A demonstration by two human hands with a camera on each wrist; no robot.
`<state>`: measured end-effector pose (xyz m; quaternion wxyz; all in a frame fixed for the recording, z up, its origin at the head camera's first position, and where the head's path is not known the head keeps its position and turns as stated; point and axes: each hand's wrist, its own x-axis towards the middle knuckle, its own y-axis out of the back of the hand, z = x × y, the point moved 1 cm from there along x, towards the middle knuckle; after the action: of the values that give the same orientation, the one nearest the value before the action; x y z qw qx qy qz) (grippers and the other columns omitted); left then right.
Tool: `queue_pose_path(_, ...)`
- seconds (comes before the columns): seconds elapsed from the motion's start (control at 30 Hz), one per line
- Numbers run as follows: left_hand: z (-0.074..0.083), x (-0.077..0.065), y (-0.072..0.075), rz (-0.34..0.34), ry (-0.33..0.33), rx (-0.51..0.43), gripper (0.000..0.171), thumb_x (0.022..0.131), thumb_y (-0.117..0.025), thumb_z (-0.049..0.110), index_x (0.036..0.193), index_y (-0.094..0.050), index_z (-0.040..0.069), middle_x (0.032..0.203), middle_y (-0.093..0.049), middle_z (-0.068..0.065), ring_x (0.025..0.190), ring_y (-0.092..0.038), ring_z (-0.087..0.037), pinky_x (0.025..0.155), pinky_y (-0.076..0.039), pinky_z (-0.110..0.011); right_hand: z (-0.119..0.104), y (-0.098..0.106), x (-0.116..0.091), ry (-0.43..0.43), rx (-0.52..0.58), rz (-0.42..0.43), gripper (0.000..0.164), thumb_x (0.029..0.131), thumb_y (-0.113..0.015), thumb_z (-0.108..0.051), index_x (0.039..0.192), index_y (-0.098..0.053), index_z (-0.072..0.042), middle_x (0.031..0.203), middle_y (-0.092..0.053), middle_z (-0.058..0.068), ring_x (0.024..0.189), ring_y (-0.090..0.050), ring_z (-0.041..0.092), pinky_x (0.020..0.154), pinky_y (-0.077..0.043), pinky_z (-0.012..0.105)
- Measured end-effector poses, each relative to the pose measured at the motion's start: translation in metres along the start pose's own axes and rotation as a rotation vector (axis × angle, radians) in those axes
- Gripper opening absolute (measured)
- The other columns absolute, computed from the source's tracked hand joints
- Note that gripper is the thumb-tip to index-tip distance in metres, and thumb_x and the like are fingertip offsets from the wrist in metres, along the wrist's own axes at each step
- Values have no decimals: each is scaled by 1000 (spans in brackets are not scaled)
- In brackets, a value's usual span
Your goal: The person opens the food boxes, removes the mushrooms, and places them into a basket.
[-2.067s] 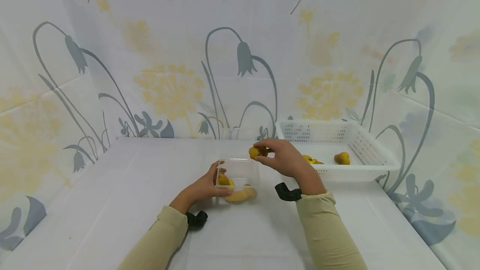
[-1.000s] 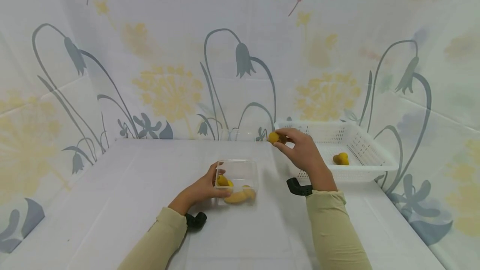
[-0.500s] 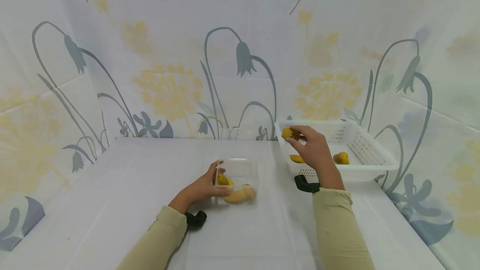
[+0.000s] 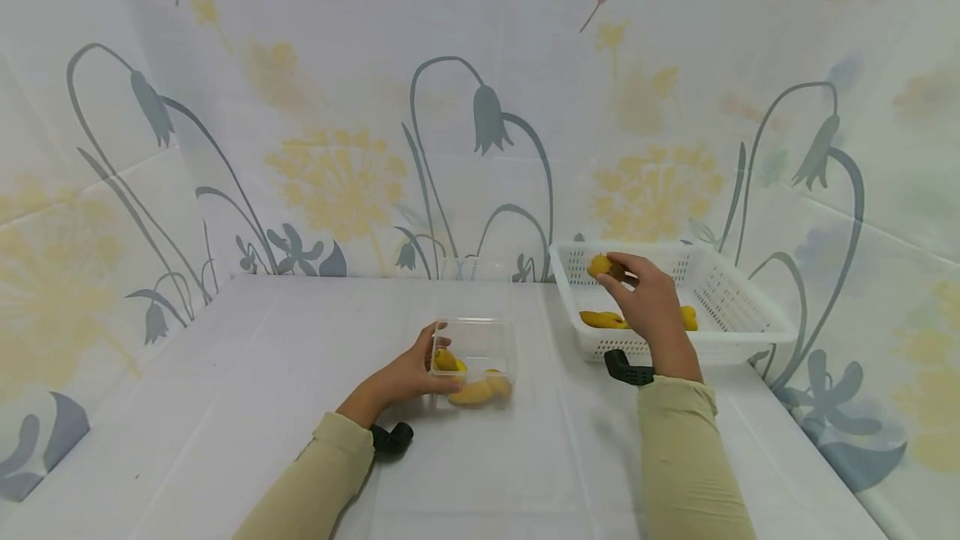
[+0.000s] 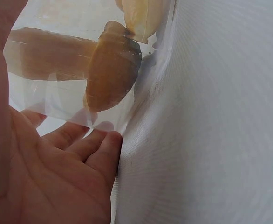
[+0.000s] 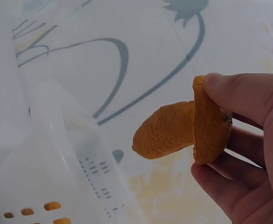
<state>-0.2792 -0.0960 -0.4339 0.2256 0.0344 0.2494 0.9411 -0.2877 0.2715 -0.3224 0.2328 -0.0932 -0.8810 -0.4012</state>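
My right hand (image 4: 651, 294) pinches a yellow-orange mushroom (image 4: 600, 266) by its cap, held up above the left part of the white basket (image 4: 727, 335). In the right wrist view the mushroom's thick stem (image 6: 162, 133) points away from the fingers, and its cap has a dark speckled patch. My left hand (image 4: 401, 373) grips the left side of a clear plastic box (image 4: 487, 344) on the table, thumb in front and fingers behind. Several yellow mushrooms lie inside the box; in the left wrist view a brown-orange cap (image 5: 113, 70) shows through its wall.
More yellow mushrooms (image 4: 602, 320) lie in the basket, one (image 4: 688, 317) partly behind my right hand. Another clear plastic container (image 4: 474, 269) stands at the back of the white-covered table, against the flower-patterned cloth (image 4: 345, 182).
Carrying the mushroom, my right hand has travelled right and slightly up, from near the clear box to over the basket. My left hand stays in place on the box.
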Motion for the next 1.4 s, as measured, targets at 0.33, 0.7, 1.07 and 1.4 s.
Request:
queue_pose_path(0.33,3,-3,1,-4,-5,-5,106,78,-80,37,154,-7,24,157,-31,-9,143,-32,-37,115,-24,-55,11,2,0,-84,31,9,52,97,-58,-38,141,-50,-13,138,-53,15,127,-53,35,101,-46,48)
queue_pose_path(0.7,5,-3,2,0,-3,-12,106,79,-80,35,154,-7,22,156,-33,-9,143,-32,-36,116,-25,-54,24,-3,-2,-170,68,62,51,98,-57,-37,140,-50,-11,138,-53,16,129,-49,35,103,-45,47)
queue_pose_path(1.07,5,-2,2,1,-6,3,106,78,-80,37,154,-7,24,156,-33,-9,142,-34,-35,115,-26,-53,32,-5,-3,-218,104,67,50,98,-57,-36,141,-49,-12,140,-51,16,130,-50,36,103,-44,49)
queue_pose_path(1.4,1,-1,0,4,-2,17,106,79,-80,38,154,-7,21,156,-33,-7,141,-36,-36,114,-27,-56,31,-5,-4,-283,48,77,46,98,-57,-29,140,-51,-11,138,-53,18,126,-51,39,102,-45,50)
